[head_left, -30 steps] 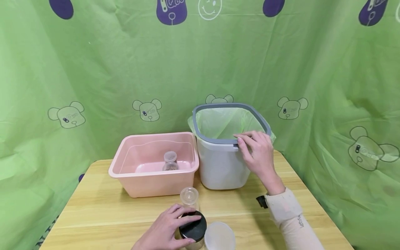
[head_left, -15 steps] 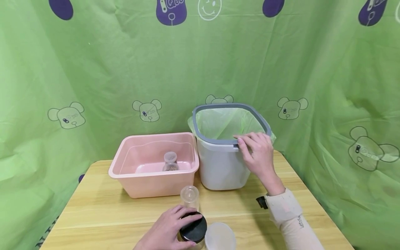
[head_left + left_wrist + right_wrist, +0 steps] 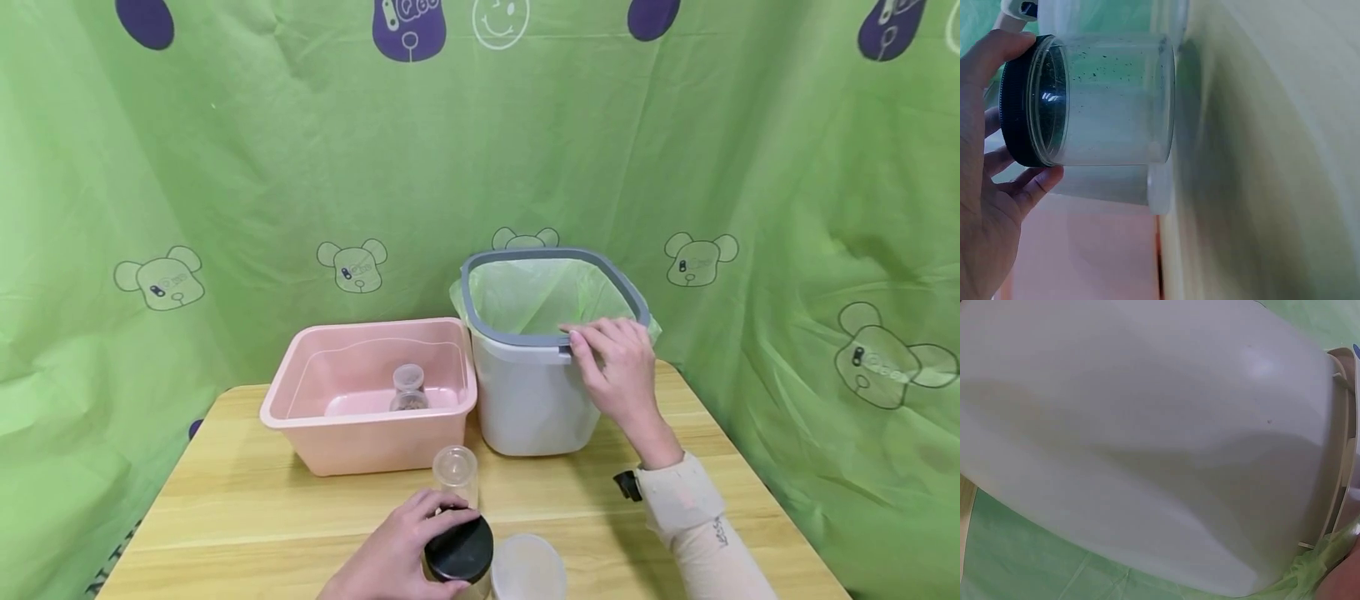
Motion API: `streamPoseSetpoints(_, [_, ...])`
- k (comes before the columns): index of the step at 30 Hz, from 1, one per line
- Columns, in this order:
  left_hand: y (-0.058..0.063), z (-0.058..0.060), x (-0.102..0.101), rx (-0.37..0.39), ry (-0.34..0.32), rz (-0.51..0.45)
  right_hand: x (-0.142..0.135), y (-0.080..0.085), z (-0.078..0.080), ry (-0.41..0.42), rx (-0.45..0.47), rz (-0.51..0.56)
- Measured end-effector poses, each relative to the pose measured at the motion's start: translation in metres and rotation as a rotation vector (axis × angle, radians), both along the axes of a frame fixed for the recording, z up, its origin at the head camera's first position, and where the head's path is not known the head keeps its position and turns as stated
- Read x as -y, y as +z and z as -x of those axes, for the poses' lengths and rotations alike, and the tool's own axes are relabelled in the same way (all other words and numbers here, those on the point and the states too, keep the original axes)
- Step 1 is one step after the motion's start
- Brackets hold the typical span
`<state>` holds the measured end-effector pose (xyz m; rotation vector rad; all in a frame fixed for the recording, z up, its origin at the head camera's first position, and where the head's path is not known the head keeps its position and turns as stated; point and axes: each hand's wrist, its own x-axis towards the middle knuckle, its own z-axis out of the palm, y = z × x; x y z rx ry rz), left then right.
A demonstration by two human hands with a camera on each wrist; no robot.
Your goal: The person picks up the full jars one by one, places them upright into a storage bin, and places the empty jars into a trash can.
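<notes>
My left hand (image 3: 401, 546) grips a clear jar (image 3: 1110, 100) by its black screw lid (image 3: 459, 548), with the thumb on one side and fingers on the other. Dark specks dot the inside of the jar in the left wrist view. My right hand (image 3: 618, 367) pinches the grey rim (image 3: 525, 338) of a white trash bin (image 3: 536, 408), fingers over the edge and thumb outside. The right wrist view is mostly filled by the bin's side wall (image 3: 1147, 425), with only a bit of hand at the lower right corner. A light green bag (image 3: 525, 296) lines the bin.
Just behind the black-lidded jar stands a clear plastic jar (image 3: 455, 471); a tub with a whitish round lid (image 3: 528, 571) is to its right. Left of the bin, a pink basin (image 3: 367, 442) holds small clear containers (image 3: 408, 400). The wooden table (image 3: 225, 517) ends at a green curtain (image 3: 300, 167).
My left hand and the black-lidded jar have shifted slightly left, and the fingers now lie closer to the lid's edge. My right hand stays at the bin rim.
</notes>
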<state>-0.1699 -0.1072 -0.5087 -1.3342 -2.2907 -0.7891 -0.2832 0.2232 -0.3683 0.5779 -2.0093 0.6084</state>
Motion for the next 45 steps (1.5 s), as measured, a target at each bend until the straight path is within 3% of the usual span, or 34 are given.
streamPoseSetpoints(10, [0.027, -0.001, 0.007, 0.022, -0.001, -0.12, 0.001, 0.0, 0.0, 0.005, -0.006, 0.012])
streamPoseSetpoints(18, [0.049, 0.0, 0.018, 0.099, 0.029, -0.186, 0.001, -0.001, 0.0, 0.015, -0.019, 0.014])
streamPoseSetpoints(32, [0.086, 0.019, 0.037, 0.112, 0.03, -0.336, 0.0, -0.002, 0.0, 0.013, -0.023, 0.014])
streamPoseSetpoints(37, [0.103, 0.025, 0.042, 0.086, 0.034, -0.374, 0.0, -0.001, 0.0, 0.01, -0.018, 0.009])
streamPoseSetpoints(42, [0.121, 0.031, 0.045, 0.005, 0.04, -0.423, 0.0, -0.002, 0.0, 0.01, -0.022, 0.008])
streamPoseSetpoints(45, [0.132, 0.037, 0.045, -0.048, 0.006, -0.485, 0.0, -0.002, 0.001, 0.01, -0.026, 0.007])
